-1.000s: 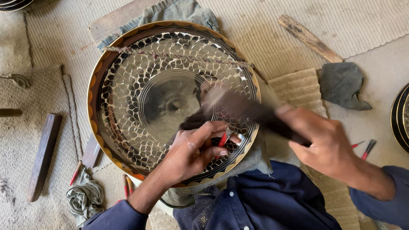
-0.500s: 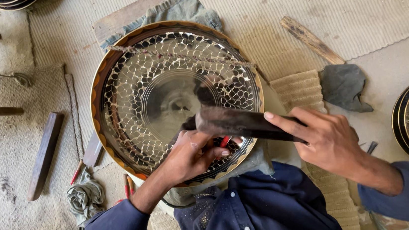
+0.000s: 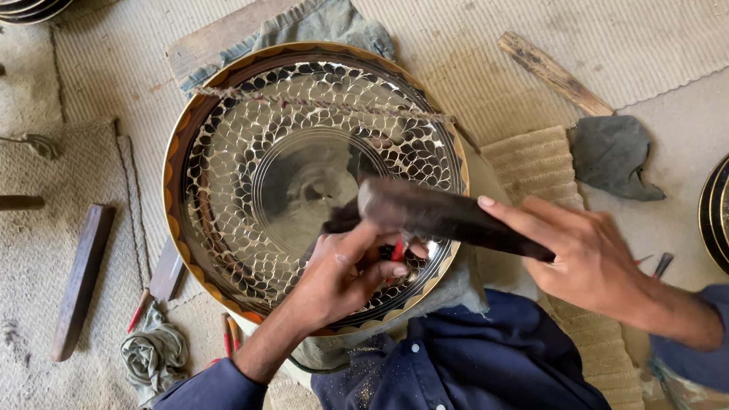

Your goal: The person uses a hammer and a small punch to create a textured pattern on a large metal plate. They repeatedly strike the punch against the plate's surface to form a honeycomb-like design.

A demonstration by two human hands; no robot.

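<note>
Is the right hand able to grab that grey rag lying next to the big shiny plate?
Probably not right now: the right hand is wrapped around a dark hammer. The grey rag lies close, with nothing between them.

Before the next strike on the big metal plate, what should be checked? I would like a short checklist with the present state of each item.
1. Right hand grips the dark mallet by its handle: ok.
2. Left hand holds the red-handled tool on the engraved plate: ok.
3. Tool tip placed on the pattern: cannot tell, the fingers hide it.
4. Plate resting on the blue cloth: ok.
5. Left fingers out of the mallet's path: not ok, they lie directly under its head.
</note>
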